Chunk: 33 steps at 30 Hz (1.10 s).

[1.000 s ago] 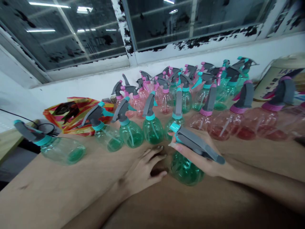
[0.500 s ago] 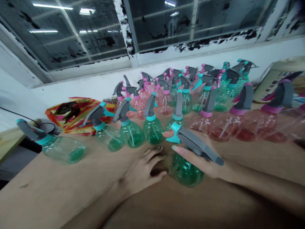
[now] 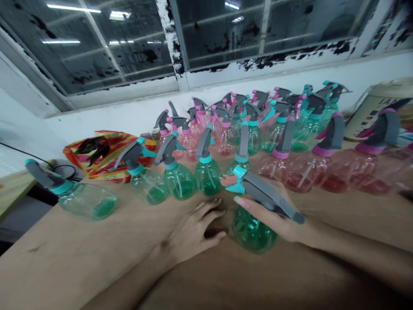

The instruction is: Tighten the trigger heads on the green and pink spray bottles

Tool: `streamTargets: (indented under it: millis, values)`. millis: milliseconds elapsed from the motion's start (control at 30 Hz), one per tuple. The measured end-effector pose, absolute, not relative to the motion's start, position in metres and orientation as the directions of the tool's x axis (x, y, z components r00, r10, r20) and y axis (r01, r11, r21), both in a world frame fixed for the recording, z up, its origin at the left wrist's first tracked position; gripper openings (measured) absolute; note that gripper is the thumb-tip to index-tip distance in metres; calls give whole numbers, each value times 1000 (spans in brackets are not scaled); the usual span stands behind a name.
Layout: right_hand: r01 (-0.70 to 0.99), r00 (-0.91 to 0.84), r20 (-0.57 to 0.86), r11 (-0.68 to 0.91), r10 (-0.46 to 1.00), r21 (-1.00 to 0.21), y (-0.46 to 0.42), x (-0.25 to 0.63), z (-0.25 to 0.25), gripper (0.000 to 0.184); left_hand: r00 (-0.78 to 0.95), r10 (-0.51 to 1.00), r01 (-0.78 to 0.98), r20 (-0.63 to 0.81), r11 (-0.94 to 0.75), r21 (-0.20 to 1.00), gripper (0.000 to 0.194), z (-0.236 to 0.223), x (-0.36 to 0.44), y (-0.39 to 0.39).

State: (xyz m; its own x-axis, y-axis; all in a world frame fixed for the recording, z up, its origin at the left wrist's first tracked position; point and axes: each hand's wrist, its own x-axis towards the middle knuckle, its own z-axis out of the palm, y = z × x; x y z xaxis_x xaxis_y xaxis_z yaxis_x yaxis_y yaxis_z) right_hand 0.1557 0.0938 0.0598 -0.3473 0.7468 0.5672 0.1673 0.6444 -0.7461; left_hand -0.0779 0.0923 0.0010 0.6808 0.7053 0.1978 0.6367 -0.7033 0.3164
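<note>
A green spray bottle [image 3: 254, 230] with a grey and turquoise trigger head stands close in front of me. My right hand [image 3: 280, 215] is wrapped round its neck beneath the head; thumb and a fingertip show on either side of the turquoise trigger. To its left, my left hand [image 3: 196, 228] lies on the wooden table [image 3: 80, 262], fingers spread, holding nothing and apart from the bottle. Just beyond my hands is a row of green spray bottles, the nearest being one bottle [image 3: 208, 177] past my left fingertips. Pink spray bottles [image 3: 300, 172] continue the row rightward.
Behind the row, many pink and green spray bottles [image 3: 226, 140] crowd against the white wall. A red and yellow plastic bag [image 3: 125, 157] lies at the back left, near a lone green bottle [image 3: 87, 202]. A cream container [image 3: 371, 110] stands at the back right.
My right forefinger and thumb have come off the trigger, which now shows between them; the hand still holds the bottle. My left hand has stayed in place. The view has shifted slightly.
</note>
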Motion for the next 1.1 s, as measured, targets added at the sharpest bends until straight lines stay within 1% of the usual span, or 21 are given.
streamTargets:
  millis: [167, 333, 400, 567, 667, 800, 933, 1100]
  values:
    - [163, -324, 578, 646, 749, -745, 93, 155, 61, 21, 672, 714, 641, 197, -694, 328, 45, 3, -77, 92]
    - [180, -323, 600, 670, 732, -720, 94, 155, 61, 10, 674, 720, 646, 167, -683, 341, 42, 5, -76, 92]
    - [193, -319, 611, 681, 724, -707, 95, 155, 61, 9, 674, 720, 642, 165, -682, 351, 40, 6, -77, 92]
    - [197, -326, 626, 698, 709, -688, 94, 155, 60, 10, 675, 719, 637, 165, -681, 360, 37, 5, -77, 93]
    - [180, -326, 592, 663, 738, -727, 93, 155, 60, 11, 669, 728, 650, 154, -672, 356, 37, 6, -76, 93]
    - [149, -338, 546, 617, 767, -773, 92, 155, 59, 22, 655, 738, 655, 161, -661, 365, 37, 8, -75, 92]
    - [144, -339, 540, 610, 770, -779, 92, 155, 58, 26, 647, 744, 647, 166, -651, 397, 32, 11, -76, 91]
    - [163, -341, 547, 621, 765, -767, 93, 154, 58, 17, 648, 744, 605, 166, -634, 481, 34, 15, -76, 84]
